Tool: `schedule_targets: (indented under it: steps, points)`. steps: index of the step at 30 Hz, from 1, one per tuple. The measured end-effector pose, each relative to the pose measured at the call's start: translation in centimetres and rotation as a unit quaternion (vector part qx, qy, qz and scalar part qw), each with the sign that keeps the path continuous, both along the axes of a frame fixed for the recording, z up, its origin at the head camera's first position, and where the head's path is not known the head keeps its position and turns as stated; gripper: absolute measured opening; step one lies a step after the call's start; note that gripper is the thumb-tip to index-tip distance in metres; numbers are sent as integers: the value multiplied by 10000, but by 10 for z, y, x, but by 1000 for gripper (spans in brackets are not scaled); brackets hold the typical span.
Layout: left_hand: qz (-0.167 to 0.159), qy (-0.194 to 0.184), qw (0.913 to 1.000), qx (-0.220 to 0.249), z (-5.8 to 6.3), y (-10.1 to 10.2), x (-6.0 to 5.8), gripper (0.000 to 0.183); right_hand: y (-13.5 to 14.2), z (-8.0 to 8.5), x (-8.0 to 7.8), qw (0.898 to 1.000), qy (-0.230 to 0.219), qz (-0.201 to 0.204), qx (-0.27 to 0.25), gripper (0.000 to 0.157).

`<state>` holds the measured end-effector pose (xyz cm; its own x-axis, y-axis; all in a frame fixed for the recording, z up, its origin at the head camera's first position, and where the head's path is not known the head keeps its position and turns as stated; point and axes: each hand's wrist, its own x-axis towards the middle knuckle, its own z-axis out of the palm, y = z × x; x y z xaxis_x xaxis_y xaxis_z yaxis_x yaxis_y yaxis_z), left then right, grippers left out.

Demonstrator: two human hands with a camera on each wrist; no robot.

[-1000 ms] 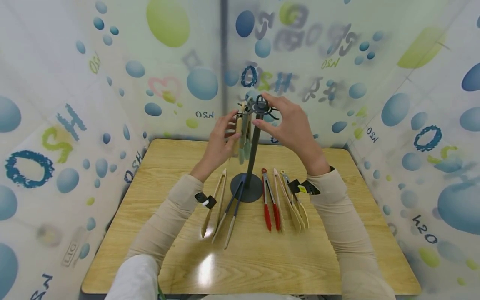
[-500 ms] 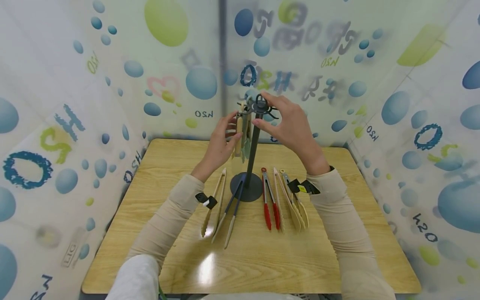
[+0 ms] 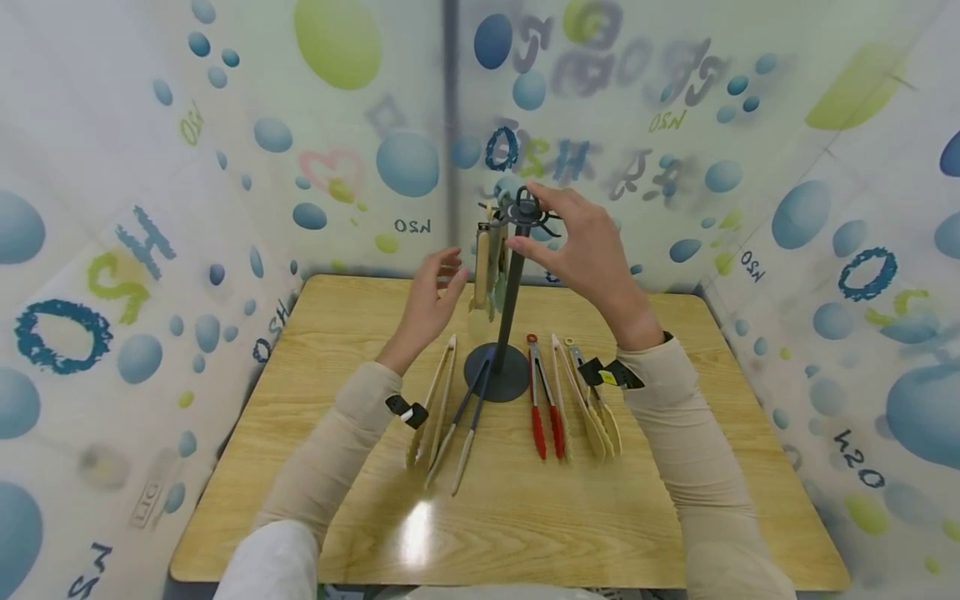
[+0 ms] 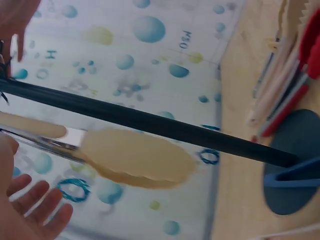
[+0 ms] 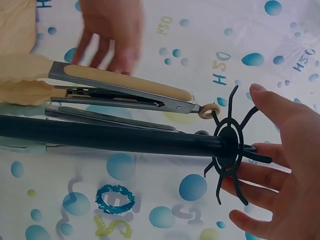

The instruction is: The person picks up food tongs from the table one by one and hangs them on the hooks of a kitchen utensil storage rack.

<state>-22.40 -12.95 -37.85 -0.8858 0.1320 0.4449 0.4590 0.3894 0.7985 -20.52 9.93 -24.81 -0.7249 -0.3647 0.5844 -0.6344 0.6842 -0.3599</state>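
My right hand grips the hooked top of a dark metal stand, its fingers curled behind the hooks in the right wrist view. Beige-handled tongs hang by their ring from a hook on the left side; their wide scalloped beige head points down beside the pole. Light green tongs hang behind them, partly hidden. Just left of the hanging tongs, my left hand is apart from them, with fingers spread and nothing held.
On the wooden table, beige tongs and blue-handled tongs lie left of and against the round base. Red tongs and several beige tongs lie to its right. Patterned curtains surround the table.
My left hand has let go of the hanging beige tongs and drawn back slightly to the left and down. The right hand stays at the top of the stand.
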Motion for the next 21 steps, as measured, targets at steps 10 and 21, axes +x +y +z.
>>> schedule_targets:
  steps: [10,21]
  points:
    - [928,-2117,9401,-2505,-105,-10,3,53,-2,-3,-2,9998,-128,-108,-92,75]
    - [1170,-2417,8957,-3545,-154,-10,14,57,3,-3,4,9996,-223,-100,157,67]
